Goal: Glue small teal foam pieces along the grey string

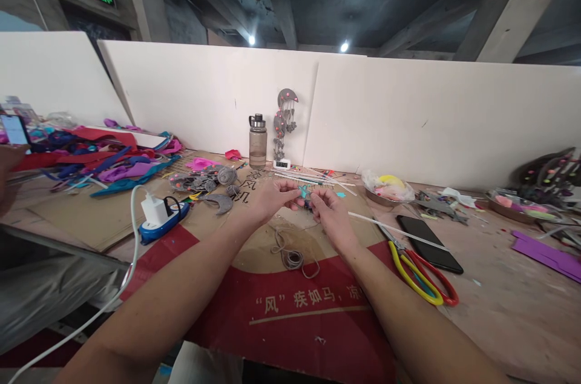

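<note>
My left hand [272, 201] is closed in a pinch on a small teal piece [304, 191], possibly felt, above the cardboard. Close beside it, my right hand [330, 211] is pinched at the piece's right edge; something small and dark shows at the fingertips, too small to name. A thin white stick [399, 231] stretches from behind my right hand across the black phone [429, 243]; whether the hand touches it cannot be seen. Below both hands a loose coil of grey cord [294, 259] lies on the printed cardboard [290, 323].
Scissors [420, 275] with red and yellow handles lie right of my right forearm. Left are a blue power strip [163, 223], a grey crescent [220, 203] and bright fabric strips [113, 157]. A bottle [258, 145] and grey hanging ornament [285, 117] stand before a white board [204, 99].
</note>
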Tool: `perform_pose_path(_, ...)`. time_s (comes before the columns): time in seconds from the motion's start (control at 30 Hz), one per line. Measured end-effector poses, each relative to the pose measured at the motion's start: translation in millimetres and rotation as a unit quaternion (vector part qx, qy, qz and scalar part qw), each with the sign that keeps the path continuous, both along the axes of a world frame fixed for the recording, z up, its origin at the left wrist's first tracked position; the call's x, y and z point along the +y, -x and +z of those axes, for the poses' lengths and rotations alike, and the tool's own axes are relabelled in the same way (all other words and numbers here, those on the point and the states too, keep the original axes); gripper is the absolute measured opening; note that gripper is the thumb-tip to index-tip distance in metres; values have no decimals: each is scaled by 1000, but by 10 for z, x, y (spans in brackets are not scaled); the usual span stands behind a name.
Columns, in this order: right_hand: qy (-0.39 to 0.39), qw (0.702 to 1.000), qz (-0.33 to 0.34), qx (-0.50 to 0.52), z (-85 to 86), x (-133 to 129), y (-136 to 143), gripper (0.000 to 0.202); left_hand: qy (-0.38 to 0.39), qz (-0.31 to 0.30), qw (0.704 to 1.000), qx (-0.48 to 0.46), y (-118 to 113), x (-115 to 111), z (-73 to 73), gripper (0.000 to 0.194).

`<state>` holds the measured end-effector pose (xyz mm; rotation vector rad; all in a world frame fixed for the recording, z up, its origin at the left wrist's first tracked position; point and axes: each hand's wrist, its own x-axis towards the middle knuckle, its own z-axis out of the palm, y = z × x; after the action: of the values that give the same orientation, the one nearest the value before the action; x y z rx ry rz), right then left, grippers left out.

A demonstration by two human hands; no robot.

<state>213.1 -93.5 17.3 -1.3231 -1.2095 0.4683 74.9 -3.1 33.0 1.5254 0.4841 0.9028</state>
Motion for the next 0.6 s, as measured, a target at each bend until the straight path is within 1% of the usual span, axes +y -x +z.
perform_pose_path(0.07, 19, 999, 38, -16, 27, -11, -8, 32, 11, 18, 1000, -21, 20, 40, -3, 28)
perform_pose_path(0.1, 29, 998, 49, -39, 48, -18, -18, 31, 16, 30, 999, -29, 34, 67, -6, 30)
perform_pose_path(0.13, 37, 996, 46, -69, 72, -24, -37, 31, 20, 43, 998, -35, 50, 97, -8, 32)
perform_pose_path(0.2, 43, 990, 3, -137, 110, -28, -107, 31, 20, 71, 996, -41, 86, 161, -11, 35)
perform_pose_path(0.27, 51, 973, -69, -212, 115, -13, -223, 29, 14, 102, 994, -49, 120, 220, -8, 36)
perform_pose_path(0.3, 63, 958, -109, -258, 98, 2, -293, 27, 10, 117, 992, -55, 134, 245, -4, 37)
perform_pose_path(0.37, 109, 914, -182, -345, 25, 39, -435, 23, 7, 141, 987, -71, 154, 281, 8, 37)
perform_pose_path(0.4, 133, 897, -194, -374, -27, 58, -496, 23, 9, 148, 986, -80, 160, 292, 15, 38)
perform_pose_path(0.43, 155, 887, -190, -391, -84, 76, -546, 23, 12, 152, 984, -89, 163, 298, 22, 39)
perform_pose_path(0.47, 172, 886, -178, -392, -141, 91, -582, 22, 16, 154, 983, -98, 164, 301, 28, 40)
perform_pose_path(0.53, 191, 897, -156, -368, -233, 114, -613, 17, 21, 150, 982, -110, 161, 297, 39, 41)
perform_pose_path(0.6, 205, 906, -150, -339, -269, 122, -604, 10, 19, 142, 983, -119, 156, 288, 45, 40)
